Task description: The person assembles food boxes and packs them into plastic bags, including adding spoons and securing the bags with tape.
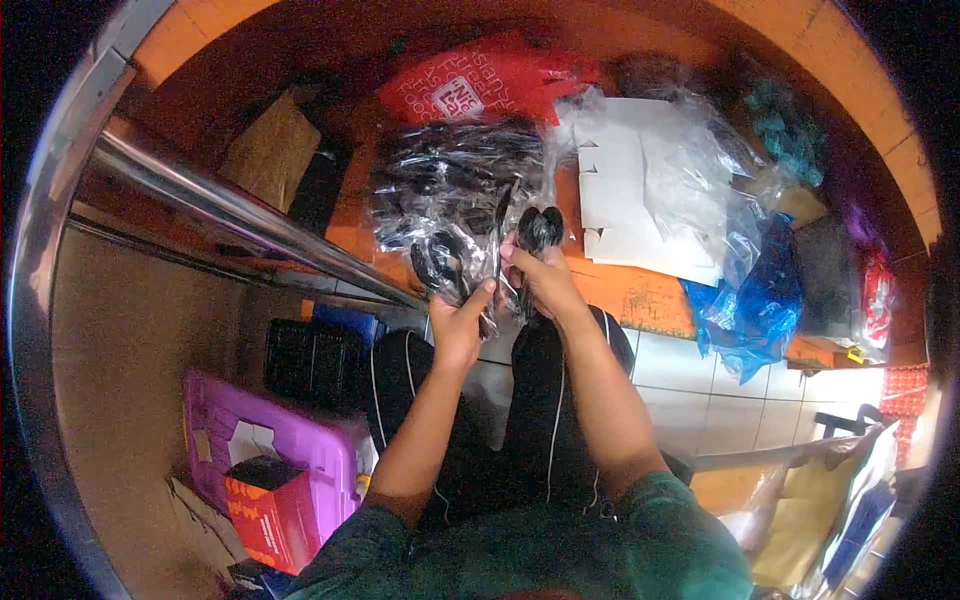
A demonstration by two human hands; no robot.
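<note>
My left hand [458, 325] is closed around a bunch of black plastic spoons [432, 262] in clear plastic wrap, their bowls pointing away from me. Close beside it, my right hand [547, 285] grips another bunch of black spoons [541, 226], with thumb and fingers bent round the handles. Crinkled clear film hangs between the two hands. Just beyond them, a large clear plastic bag [455, 165] with black pieces showing through lies on the orange shelf [640, 295]. How many spoons each hand has is hard to make out.
A red printed bag [470, 80] lies behind the clear bag. White card sheets [625, 190] and a blue plastic bag [755, 310] are to the right. A metal rail [240, 205] runs along the left, above a purple crate [270, 420] and a red box [270, 515].
</note>
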